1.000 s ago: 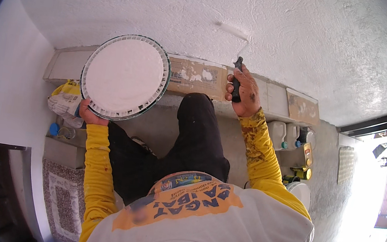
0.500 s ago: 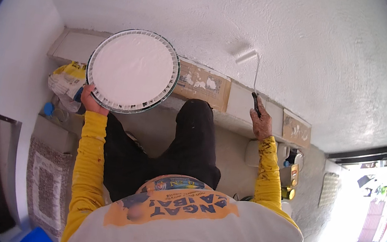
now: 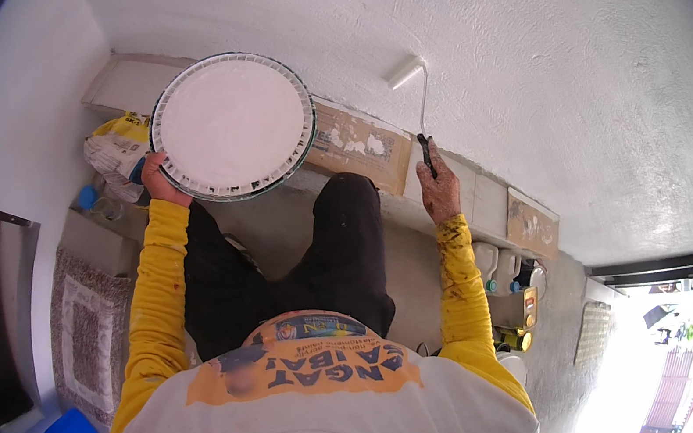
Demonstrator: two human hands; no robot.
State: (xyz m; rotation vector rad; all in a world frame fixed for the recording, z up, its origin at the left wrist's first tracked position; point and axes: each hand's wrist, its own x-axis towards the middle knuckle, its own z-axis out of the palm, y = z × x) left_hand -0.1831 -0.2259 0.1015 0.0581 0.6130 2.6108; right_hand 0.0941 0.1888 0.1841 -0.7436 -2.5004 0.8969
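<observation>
Both hands are busy. My left hand (image 3: 158, 181) grips the lower left rim of a round lid (image 3: 233, 127), fingers curled under its edge, and holds it up flat beside the wall (image 3: 517, 72). Wet white paint coats the lid's whole face, smooth and even; a ring of short ribs runs round the rim, with a thin dark-green edge outside it. Behind the lid, a crumpled yellow-and-white bag (image 3: 115, 150) lies low at the left. To the right, my right hand (image 3: 438, 192) is closed around the dark handle of a small roller (image 3: 405, 71). A thin bent wire rises from the handle to the short white sleeve, which lies against the textured white wall. Paint speckles that hand and my yellow sleeve (image 3: 462, 277).
</observation>
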